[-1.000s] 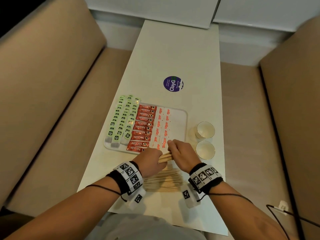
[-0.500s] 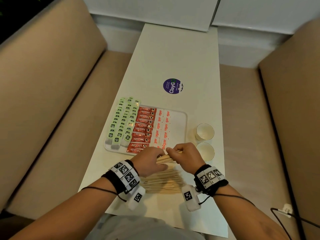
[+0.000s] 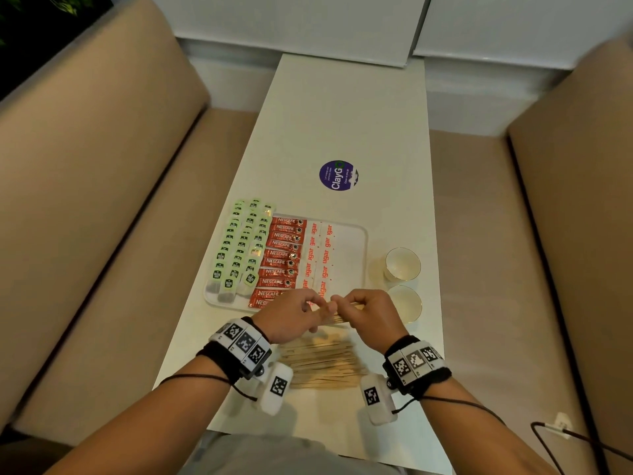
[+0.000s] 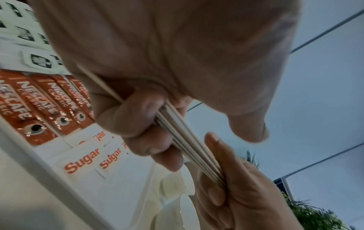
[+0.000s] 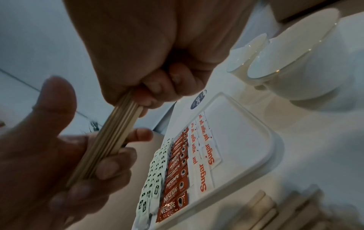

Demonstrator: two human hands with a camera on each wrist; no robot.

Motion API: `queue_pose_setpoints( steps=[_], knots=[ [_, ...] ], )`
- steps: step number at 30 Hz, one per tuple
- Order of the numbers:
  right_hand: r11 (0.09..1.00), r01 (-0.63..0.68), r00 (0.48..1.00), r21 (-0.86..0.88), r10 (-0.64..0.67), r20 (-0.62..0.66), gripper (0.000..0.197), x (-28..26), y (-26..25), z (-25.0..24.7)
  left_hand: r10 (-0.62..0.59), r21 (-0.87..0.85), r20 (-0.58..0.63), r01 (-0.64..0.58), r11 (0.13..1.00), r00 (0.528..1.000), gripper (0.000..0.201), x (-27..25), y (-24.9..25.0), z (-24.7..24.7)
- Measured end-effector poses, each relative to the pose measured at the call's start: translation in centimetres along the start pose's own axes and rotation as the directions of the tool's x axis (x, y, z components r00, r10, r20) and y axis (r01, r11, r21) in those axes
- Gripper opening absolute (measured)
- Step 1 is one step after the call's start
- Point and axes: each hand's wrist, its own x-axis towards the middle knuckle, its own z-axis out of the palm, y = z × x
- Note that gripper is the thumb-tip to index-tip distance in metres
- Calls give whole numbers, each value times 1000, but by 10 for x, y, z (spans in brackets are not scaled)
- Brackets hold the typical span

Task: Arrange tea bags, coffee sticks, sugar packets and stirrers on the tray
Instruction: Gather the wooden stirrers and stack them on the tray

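A small bundle of wooden stirrers [image 3: 337, 318] is held between both hands above the near edge of the tray [image 3: 356, 255]. The left hand [image 3: 291, 318] is curled round one end of the bundle, with its fingers [image 4: 138, 123] wrapped under the sticks and the thumb lifted free above them. The right hand [image 3: 371, 315] is closed round the other end, the sticks being pinched between its curled fingers [image 5: 157, 87] and palm. In the wrist views the bundle is seen as a flat, tight stack, its edges lined up.

Just beyond the hands, the tray is filled in rows: green tea bags [image 3: 241, 245] furthest to the left, partly overhanging the tray's left rim; red coffee sticks [image 3: 282, 258] beside them; white sugar packets [image 3: 320, 255] next, directly ahead of the knuckles. The part of the tray ahead of the right hand is bare.

Below the hands, between the two wrists, a loose pile of stirrers [image 3: 320, 363] is spread on the table [image 3: 342, 114]. To the right of the right hand two white cups [image 3: 402, 264] are stood side by side, off the tray. Well beyond the hands a round purple sticker [image 3: 338, 175] is stuck to the tabletop.
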Motion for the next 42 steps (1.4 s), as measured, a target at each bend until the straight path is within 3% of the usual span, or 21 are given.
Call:
queue_pose_setpoints(
  steps=[3, 6, 10, 16, 21, 25, 28, 30, 33, 38, 42],
  knots=[
    [1000, 20, 999, -5, -19, 32, 30, -2, -2, -1, 31, 126, 82, -41, 991, 996, 74, 2, 1, 1],
    [998, -1, 992, -59, 8, 125, 41, -4, -3, -9, 27, 148, 137, -47, 988, 990, 70, 1, 4, -1],
    [993, -81, 973, 86, 60, 222, 24, -4, -2, -15, 73, 173, 170, -103, 979, 983, 77, 3, 5, 0],
    [985, -109, 985, 133, 89, 147, 25, -2, -4, -15, 121, -33, 203, -117, 993, 972, 63, 1, 9, -11],
    [985, -82, 996, 155, 77, 38, 23, 3, -4, -19, 78, -202, 135, -50, 978, 988, 44, -2, 11, -27],
    [988, -33, 999, 148, 37, -26, 21, 4, -3, -15, 9, -332, -21, -15, 943, 1000, 16, -4, 16, -16],
    [993, 28, 998, 118, -21, -56, 24, 2, -4, -5, -34, -388, -140, -23, 921, 990, 36, -2, 27, -1],
    [996, 61, 994, 63, -56, -91, 26, 0, -3, -1, -58, -302, -279, -30, 953, 958, 52, 2, 32, 5],
    [994, 106, 993, -12, -106, -49, 29, -4, -4, -3, -41, -125, -412, -12, 992, 910, 54, 6, 35, 6],
    [976, 170, 975, -139, -147, 165, 48, -10, 3, -12, 21, 23, -340, -14, 1000, 940, 53, 15, 29, -4],
    [961, 176, 942, -214, -101, 320, 30, -12, 4, -12, 102, 171, -253, -59, 983, 962, 46, 20, 35, -7]
  ],
)
